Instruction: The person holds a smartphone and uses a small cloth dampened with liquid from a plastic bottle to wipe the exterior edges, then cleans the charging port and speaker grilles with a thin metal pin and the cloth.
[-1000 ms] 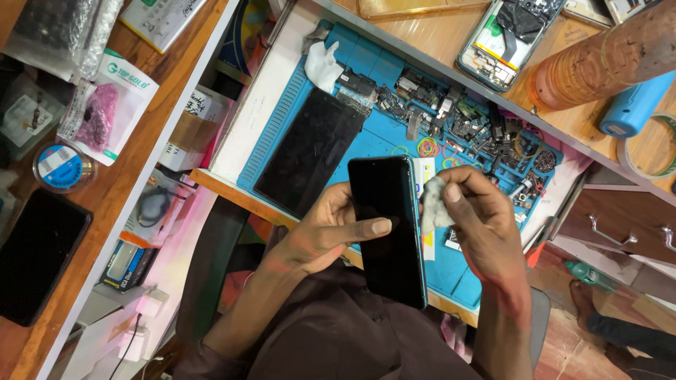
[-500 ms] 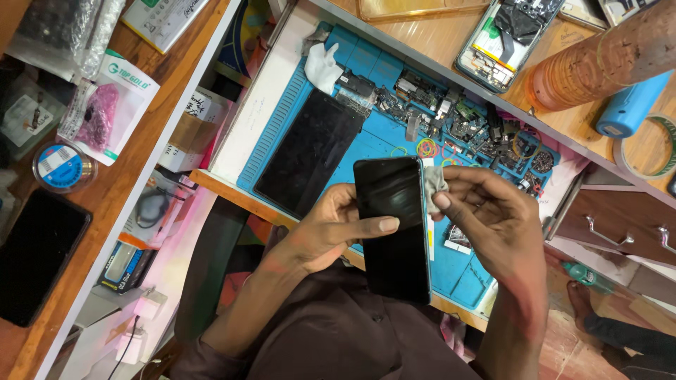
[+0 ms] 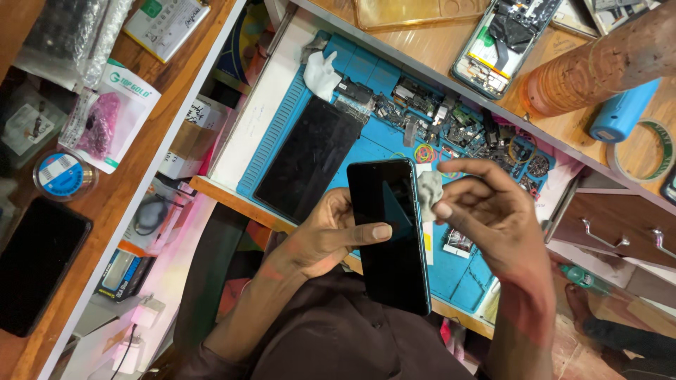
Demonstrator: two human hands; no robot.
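Head view: left hand (image 3: pixel 331 236) grips phone (image 3: pixel 391 232).

Phone (image 3: pixel 389 236): in the left hand (image 3: pixel 325 236), above the mat's near edge.
Wad of cloth (image 3: pixel 429 193): just right of the phone's top, pinched in the right hand (image 3: pixel 496 211).
Screen panel (image 3: pixel 310 158): flat on the work mat (image 3: pixel 274 141), left of the phone.
Loose parts (image 3: pixel 451 123): along the mat's far side.
Opened phone (image 3: pixel 503 42): on the shelf behind the mat.
Tape roll (image 3: pixel 637 151): far right.

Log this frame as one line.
left hand: holds black phone | right hand: pinches grey wad at phone edge | below: blue mat
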